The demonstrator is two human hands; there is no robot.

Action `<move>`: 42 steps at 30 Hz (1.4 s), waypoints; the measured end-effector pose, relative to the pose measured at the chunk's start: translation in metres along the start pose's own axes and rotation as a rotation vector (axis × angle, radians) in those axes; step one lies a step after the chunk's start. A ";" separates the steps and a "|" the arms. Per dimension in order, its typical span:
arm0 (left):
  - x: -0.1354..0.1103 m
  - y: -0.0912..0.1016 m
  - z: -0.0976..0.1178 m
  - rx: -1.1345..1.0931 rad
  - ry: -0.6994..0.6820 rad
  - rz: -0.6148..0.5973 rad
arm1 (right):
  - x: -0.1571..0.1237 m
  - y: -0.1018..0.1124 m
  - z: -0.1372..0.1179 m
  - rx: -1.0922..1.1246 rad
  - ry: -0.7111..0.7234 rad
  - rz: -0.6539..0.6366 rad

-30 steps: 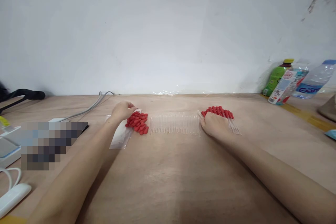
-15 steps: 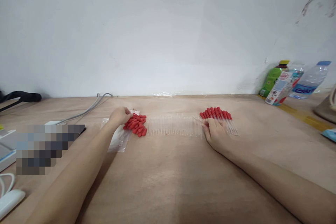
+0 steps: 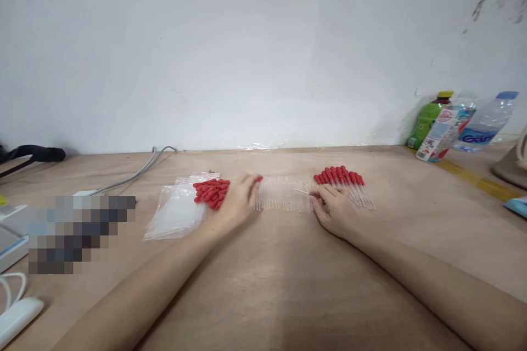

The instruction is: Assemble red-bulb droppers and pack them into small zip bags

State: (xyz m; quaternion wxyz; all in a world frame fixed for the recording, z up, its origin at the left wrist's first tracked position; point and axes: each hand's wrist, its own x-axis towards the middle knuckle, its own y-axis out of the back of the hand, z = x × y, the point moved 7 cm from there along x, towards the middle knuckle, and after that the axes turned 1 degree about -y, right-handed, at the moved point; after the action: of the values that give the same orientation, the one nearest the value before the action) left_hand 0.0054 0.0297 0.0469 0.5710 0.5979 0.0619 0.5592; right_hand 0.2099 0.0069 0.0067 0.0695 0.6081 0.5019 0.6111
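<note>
My left hand [image 3: 239, 203] is blurred by motion, with a red rubber bulb [image 3: 258, 179] at its fingertips, over the left end of a row of clear glass pipette tubes [image 3: 282, 196]. Behind it lies a pile of red bulbs [image 3: 209, 192] beside a clear plastic bag [image 3: 175, 214]. My right hand [image 3: 332, 205] pinches one clear tube [image 3: 302, 192] that points left. A row of finished droppers with red bulbs [image 3: 343, 181] lies just beyond that hand.
A wooden table [image 3: 267, 285] runs to a white wall. Three bottles [image 3: 453, 123] stand at the far right. A grey cable [image 3: 135, 173], a white device [image 3: 18, 315] and a blurred-out patch [image 3: 78, 230] are on the left.
My left hand left the bulb pile and swept right towards the tubes with a red bulb. My right hand lifted one tube out of the row.
</note>
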 end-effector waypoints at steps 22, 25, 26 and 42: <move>-0.025 -0.037 0.028 -0.259 0.014 -0.109 | -0.004 -0.009 -0.039 0.224 0.162 -0.129; -0.025 -0.037 0.026 -0.295 0.026 -0.100 | -0.003 -0.010 -0.040 0.285 0.161 -0.168; -0.025 -0.036 0.025 -0.305 0.026 -0.096 | -0.003 -0.010 -0.039 0.300 0.158 -0.181; -0.031 -0.044 0.034 -0.202 -0.123 -0.251 | 0.000 -0.005 -0.038 0.075 0.257 -0.157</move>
State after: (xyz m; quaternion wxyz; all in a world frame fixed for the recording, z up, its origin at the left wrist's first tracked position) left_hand 0.0443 0.0014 0.0048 0.6960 0.5582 0.0447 0.4494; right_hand 0.1767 -0.0108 0.0120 0.0293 0.4860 0.5750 0.6575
